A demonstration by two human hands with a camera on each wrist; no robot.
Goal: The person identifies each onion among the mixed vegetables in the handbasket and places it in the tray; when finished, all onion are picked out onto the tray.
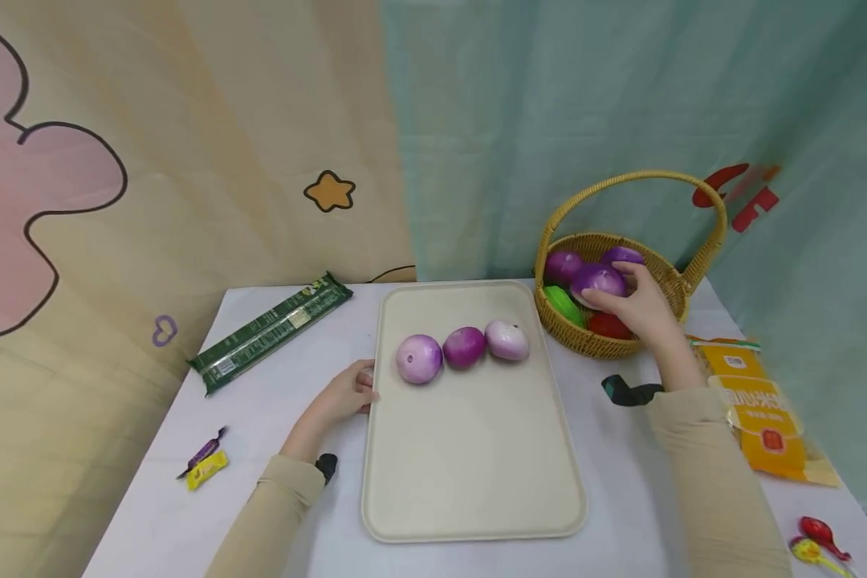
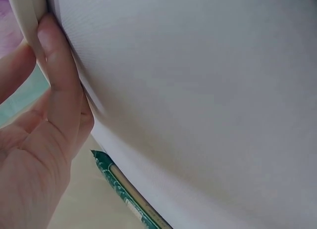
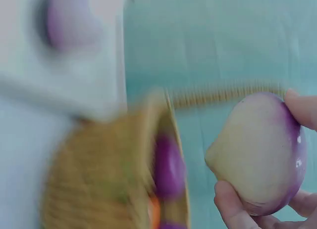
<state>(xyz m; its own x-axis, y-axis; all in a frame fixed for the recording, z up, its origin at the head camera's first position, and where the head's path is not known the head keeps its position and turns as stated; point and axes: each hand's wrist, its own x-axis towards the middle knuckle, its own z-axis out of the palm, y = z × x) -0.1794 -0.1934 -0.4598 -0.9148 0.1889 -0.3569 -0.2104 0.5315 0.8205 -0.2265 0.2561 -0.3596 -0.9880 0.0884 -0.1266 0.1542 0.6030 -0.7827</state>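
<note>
My left hand (image 1: 345,393) grips the left rim of a cream tray (image 1: 477,457), thumb and fingers pinching its edge in the left wrist view. A row of three purple and white onions lies on the tray: a pale purple onion (image 1: 419,359), a dark purple onion (image 1: 465,348) and a whitish onion (image 1: 507,340). My right hand (image 1: 643,301) holds a purple onion (image 1: 596,281) over the wicker basket (image 1: 600,348). The right wrist view shows the held onion's pale side and pointed tip (image 3: 262,150), with the thumb and fingers around it.
Other purple onions (image 1: 563,266), a green item (image 1: 563,307) and a red item (image 1: 608,325) sit in the basket under its tall handle (image 1: 636,175). Around the table lie a long green packet (image 1: 270,333), small candies (image 1: 207,470), an orange bag (image 1: 766,409) and lollipops (image 1: 816,530).
</note>
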